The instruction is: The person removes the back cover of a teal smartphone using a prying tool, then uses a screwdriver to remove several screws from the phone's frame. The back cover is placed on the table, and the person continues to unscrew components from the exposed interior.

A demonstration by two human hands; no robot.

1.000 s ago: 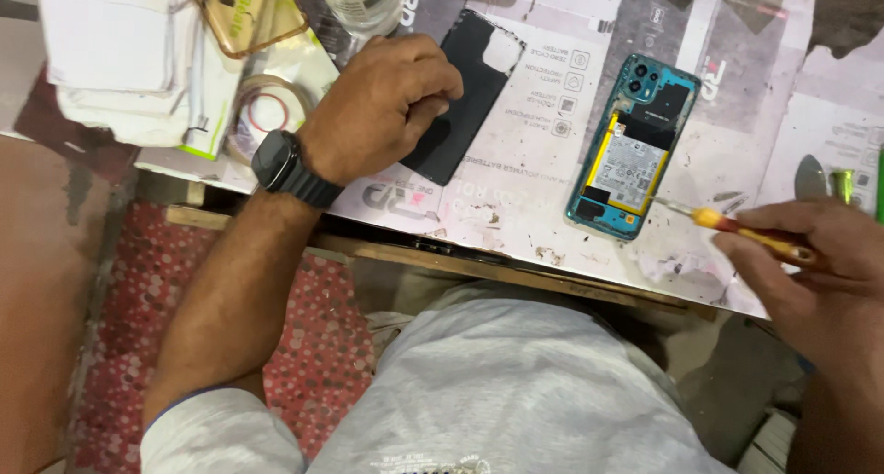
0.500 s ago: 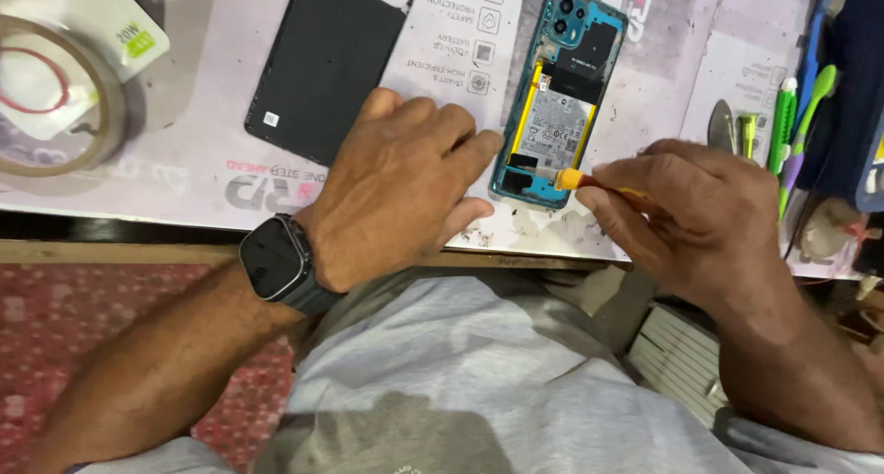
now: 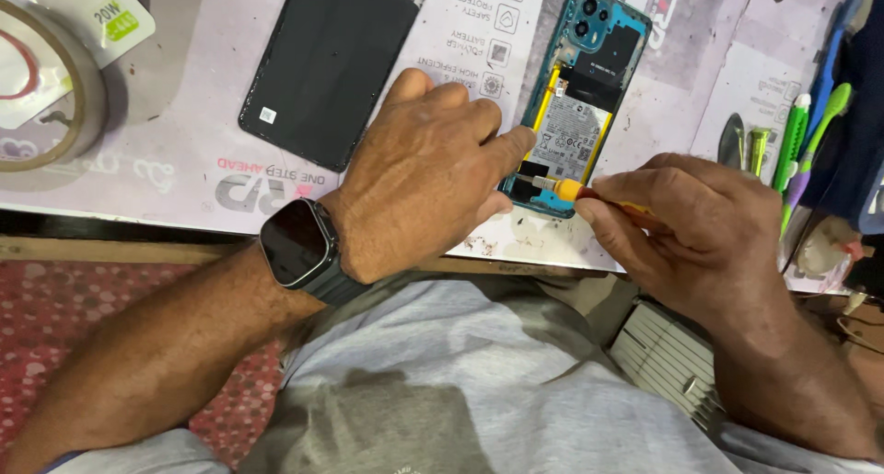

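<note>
Against the view half a second ago, little has altered: both hands have stayed at the lower end of the opened phone [image 3: 575, 115], and the screwdriver tip sits a shade further into the frame. The left hand [image 3: 419, 175] rests on the mat, its fingers touching the phone's lower left edge to steady it, loosely curled and gripping nothing. The right hand [image 3: 691, 225] is closed around one yellow-handled screwdriver [image 3: 575, 191], its tip on the phone's bottom section. Count: one opened teal phone, lying on the work mat [image 3: 184, 161] with its internals up; one black back panel [image 3: 327, 64], lying apart to the left; one tape roll [image 3: 41, 92] at far left; what appear to be several green and blue tools [image 3: 810, 133] at right, partly cut off. The right hand hides most of the screwdriver's handle.
</note>
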